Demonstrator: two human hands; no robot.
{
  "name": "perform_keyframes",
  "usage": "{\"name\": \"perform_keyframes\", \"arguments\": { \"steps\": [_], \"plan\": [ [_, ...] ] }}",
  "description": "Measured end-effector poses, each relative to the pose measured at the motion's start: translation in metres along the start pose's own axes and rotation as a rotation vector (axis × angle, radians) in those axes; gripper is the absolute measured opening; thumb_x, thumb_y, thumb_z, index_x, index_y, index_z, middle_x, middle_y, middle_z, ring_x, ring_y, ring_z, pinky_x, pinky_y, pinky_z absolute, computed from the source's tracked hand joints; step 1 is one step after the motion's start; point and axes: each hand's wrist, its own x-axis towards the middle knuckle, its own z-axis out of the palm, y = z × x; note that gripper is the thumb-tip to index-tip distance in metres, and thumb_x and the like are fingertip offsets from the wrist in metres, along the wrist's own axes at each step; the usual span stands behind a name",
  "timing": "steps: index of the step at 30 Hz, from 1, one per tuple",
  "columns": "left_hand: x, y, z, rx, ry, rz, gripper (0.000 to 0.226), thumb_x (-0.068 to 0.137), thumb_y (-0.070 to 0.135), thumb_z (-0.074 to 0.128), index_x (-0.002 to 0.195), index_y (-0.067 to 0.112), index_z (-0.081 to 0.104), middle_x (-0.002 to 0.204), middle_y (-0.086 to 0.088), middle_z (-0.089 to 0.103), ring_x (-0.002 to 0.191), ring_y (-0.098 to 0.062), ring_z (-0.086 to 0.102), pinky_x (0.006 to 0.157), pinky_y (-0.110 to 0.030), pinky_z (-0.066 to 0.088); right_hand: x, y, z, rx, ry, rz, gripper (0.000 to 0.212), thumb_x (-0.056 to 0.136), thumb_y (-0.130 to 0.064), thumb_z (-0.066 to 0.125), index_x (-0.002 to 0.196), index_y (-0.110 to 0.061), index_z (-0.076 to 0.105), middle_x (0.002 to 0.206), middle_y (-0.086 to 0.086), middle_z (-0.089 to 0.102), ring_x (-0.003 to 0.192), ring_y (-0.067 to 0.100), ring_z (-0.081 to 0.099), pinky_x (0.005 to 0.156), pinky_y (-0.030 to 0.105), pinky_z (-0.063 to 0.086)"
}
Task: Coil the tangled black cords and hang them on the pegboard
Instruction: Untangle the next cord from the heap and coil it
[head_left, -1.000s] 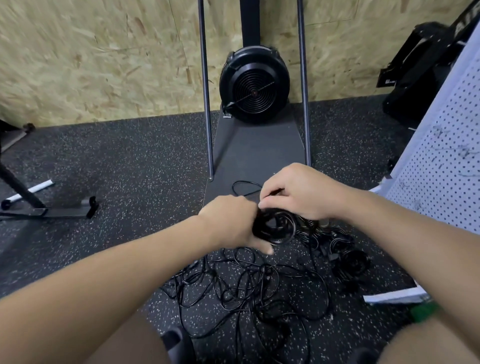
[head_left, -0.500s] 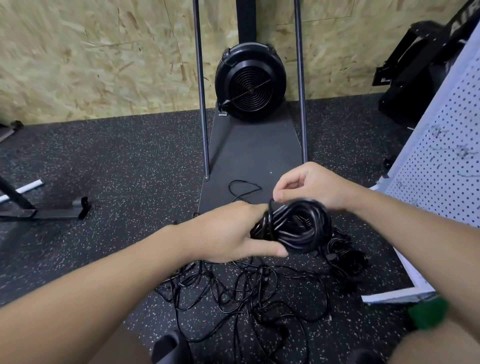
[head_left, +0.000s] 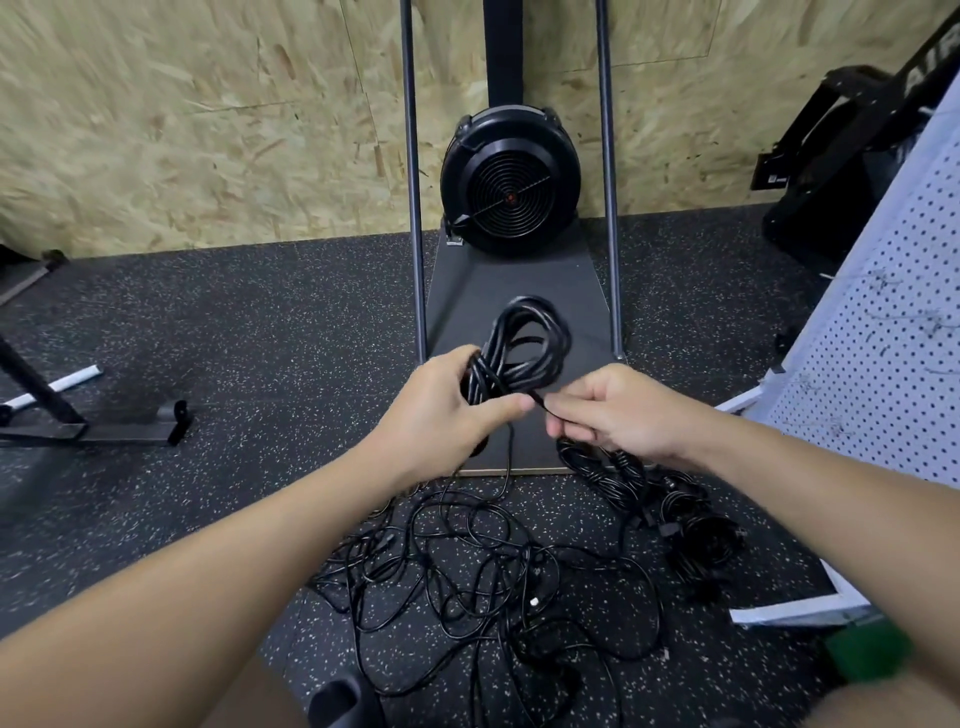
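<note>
My left hand (head_left: 441, 410) grips a coiled black cord (head_left: 524, 348) at its lower end, and the loops stand up above my fingers. My right hand (head_left: 618, 410) pinches the loose end of that cord just right of my left thumb. One strand hangs from the coil down to a tangle of black cords (head_left: 483, 577) spread on the floor below. Several wound cord bundles (head_left: 675, 504) lie to the right of the tangle. The white pegboard (head_left: 893, 332) stands at the right edge, with small hooks on it.
A black fan machine (head_left: 511, 182) on a dark base (head_left: 587, 291) with two upright poles sits against the chipboard wall ahead. A black metal stand (head_left: 93, 426) lies at the left. Black equipment (head_left: 841, 156) fills the far right corner. The floor is speckled rubber.
Both hands have lifted the coil up off the pile. The coil has turned upright, and my right hand has come off its top to pinch the loose end.
</note>
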Motion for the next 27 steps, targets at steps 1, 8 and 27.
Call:
{"name": "perform_keyframes", "arguments": {
  "steps": [1,8,27],
  "plan": [
    [0.003,-0.005,0.005,-0.039,0.019,-0.057,0.044,0.088,0.055,0.088,0.120,0.033,0.069,0.108,0.011,0.081,0.098,-0.016,0.076,0.096,-0.046,0.061,-0.002,-0.004,0.001,-0.074,0.024,-0.007,0.042,0.113,-0.040,0.059,0.089,-0.012,0.079,0.063,-0.003,0.049,0.053,0.014,0.033,0.052,0.027,0.029],
    [0.008,-0.029,0.021,0.173,-0.015,-0.088,0.042,0.094,0.050,0.082,0.117,0.028,0.054,0.110,0.012,0.075,0.100,-0.016,0.070,0.095,-0.042,0.058,-0.019,-0.013,0.005,-0.392,0.013,-0.043,0.030,0.107,-0.036,0.059,0.086,-0.023,0.076,0.062,-0.008,0.057,0.051,0.010,0.042,0.052,0.030,0.036],
    [-0.022,-0.001,0.044,0.753,-0.322,0.326,0.054,0.104,0.081,0.041,0.099,0.027,0.040,0.084,-0.001,0.065,0.077,-0.033,0.059,0.065,-0.041,0.038,-0.019,-0.034,-0.035,-0.418,0.136,-0.230,0.015,0.084,-0.032,0.095,0.082,-0.026,0.081,0.082,-0.009,0.079,0.078,0.012,0.075,0.079,0.039,0.060]
  ]
}}
